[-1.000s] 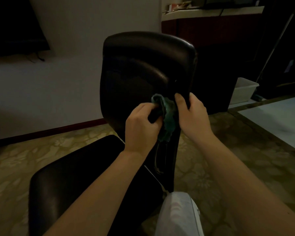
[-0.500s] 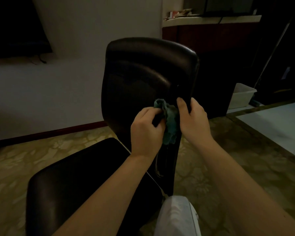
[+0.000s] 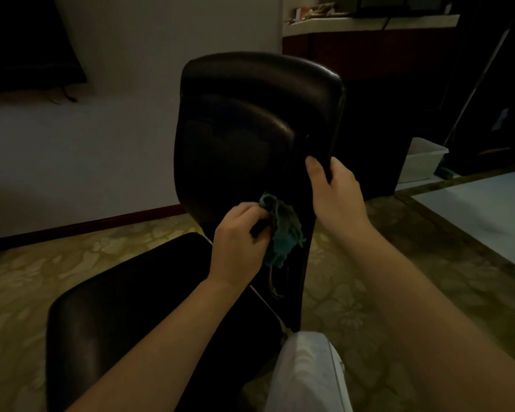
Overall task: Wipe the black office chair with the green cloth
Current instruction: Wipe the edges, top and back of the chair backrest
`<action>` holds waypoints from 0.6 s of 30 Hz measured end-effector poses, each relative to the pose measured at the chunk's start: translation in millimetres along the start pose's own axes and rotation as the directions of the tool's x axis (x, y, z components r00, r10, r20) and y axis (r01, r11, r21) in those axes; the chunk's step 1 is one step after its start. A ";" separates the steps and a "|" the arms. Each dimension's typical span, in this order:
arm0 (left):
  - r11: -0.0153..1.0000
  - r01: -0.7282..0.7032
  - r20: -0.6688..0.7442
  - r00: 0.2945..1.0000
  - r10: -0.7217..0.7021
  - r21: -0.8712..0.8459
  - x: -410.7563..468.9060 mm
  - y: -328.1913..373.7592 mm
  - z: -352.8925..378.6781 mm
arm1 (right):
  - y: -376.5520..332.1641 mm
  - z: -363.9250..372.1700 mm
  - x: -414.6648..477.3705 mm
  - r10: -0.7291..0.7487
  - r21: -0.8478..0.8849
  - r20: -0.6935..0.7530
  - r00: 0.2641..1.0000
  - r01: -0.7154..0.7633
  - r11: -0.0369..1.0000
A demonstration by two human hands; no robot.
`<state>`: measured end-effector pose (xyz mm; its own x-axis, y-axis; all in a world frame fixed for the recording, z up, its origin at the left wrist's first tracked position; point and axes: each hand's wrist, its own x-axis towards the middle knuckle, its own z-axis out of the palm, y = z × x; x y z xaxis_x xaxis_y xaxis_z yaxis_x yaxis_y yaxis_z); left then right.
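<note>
The black office chair (image 3: 250, 120) stands in front of me, backrest upright, seat toward the lower left. My left hand (image 3: 240, 237) grips the bunched green cloth (image 3: 283, 233) and holds it against the lower right part of the backrest. My right hand (image 3: 333, 191) grips the backrest's right edge, thumb on the front face, fingers wrapped behind and hidden. A strand of the cloth hangs down below the left hand.
A white wall with a dark skirting runs behind the chair. A dark cabinet (image 3: 399, 84) with a cluttered top stands at the right rear, a white plastic bin (image 3: 422, 159) beside it. My knee in light trousers (image 3: 306, 373) is at the bottom. Patterned floor surrounds the chair.
My left hand has slid down the backrest with the cloth. My right hand has moved away from the cloth and up the backrest's right edge.
</note>
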<state>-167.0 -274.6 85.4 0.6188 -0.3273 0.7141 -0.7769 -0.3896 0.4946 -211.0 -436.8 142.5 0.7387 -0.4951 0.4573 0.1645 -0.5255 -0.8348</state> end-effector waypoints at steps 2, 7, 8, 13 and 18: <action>0.999 0.032 -0.048 0.998 -0.034 -0.039 10.0 11.4 2.0 | -0.9 -1.1 0.2 -0.010 -0.016 0.005 1.000 0.010 1.000; 0.995 0.065 -0.063 0.996 -0.070 -0.070 6.5 12.6 11.8 | 2.1 -3.4 -0.1 -0.012 -0.016 0.015 1.000 0.012 1.000; 0.997 0.058 -0.043 0.997 -0.060 -0.049 -1.5 6.7 12.6 | 2.7 -4.0 0.2 -0.010 -0.004 0.023 1.000 0.010 1.000; 0.998 0.062 0.075 0.995 -0.064 0.021 -40.5 -21.1 7.4 | 4.8 -3.9 1.9 -0.018 0.015 0.030 0.999 0.018 1.000; 1.000 0.005 0.074 0.997 -0.006 0.021 -10.3 -9.9 -1.1 | 3.0 -1.2 1.7 -0.039 -0.004 0.012 0.999 0.039 0.999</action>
<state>-165.8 -266.5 73.6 0.6306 -0.3878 0.6723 -0.7713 -0.4096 0.4872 -210.1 -440.1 141.1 0.7395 -0.4661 0.4856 0.1905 -0.5471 -0.8151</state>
